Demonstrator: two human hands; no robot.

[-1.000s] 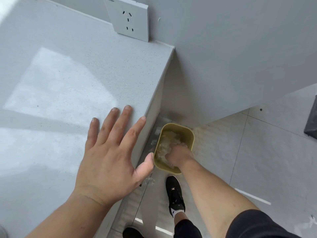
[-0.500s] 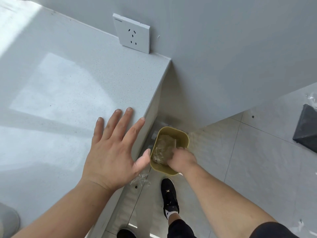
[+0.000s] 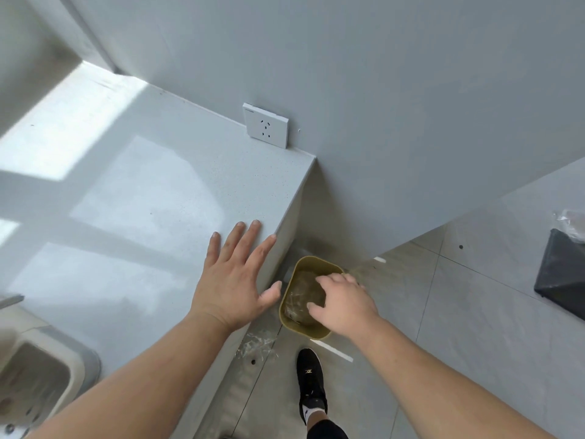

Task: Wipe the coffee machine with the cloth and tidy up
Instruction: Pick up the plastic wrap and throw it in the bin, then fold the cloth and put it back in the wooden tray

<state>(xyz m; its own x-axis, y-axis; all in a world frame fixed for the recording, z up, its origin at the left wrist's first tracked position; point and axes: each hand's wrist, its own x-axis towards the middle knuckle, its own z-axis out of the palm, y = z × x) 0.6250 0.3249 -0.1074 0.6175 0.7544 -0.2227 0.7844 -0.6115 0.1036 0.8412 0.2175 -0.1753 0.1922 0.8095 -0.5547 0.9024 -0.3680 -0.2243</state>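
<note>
An olive-green bin [image 3: 292, 324] stands on the floor beside the end of the counter, with crumpled clear plastic [image 3: 304, 291] inside it. My right hand [image 3: 343, 304] hovers over the bin's right side, fingers spread and holding nothing. My left hand [image 3: 232, 277] rests flat on the pale grey countertop [image 3: 126, 201] near its right edge, fingers apart. No coffee machine or cloth is in view.
A white wall socket [image 3: 266, 128] sits above the counter's back corner. A sink [image 3: 34, 381] shows at the lower left. A scrap of clear plastic [image 3: 256, 343] lies on the floor by my black shoe [image 3: 311, 384]. A dark object [image 3: 562, 274] lies at right.
My right hand has come up out of the bin and now hovers above its rim, empty. The view has tilted up and back. My left hand stays flat on the counter.
</note>
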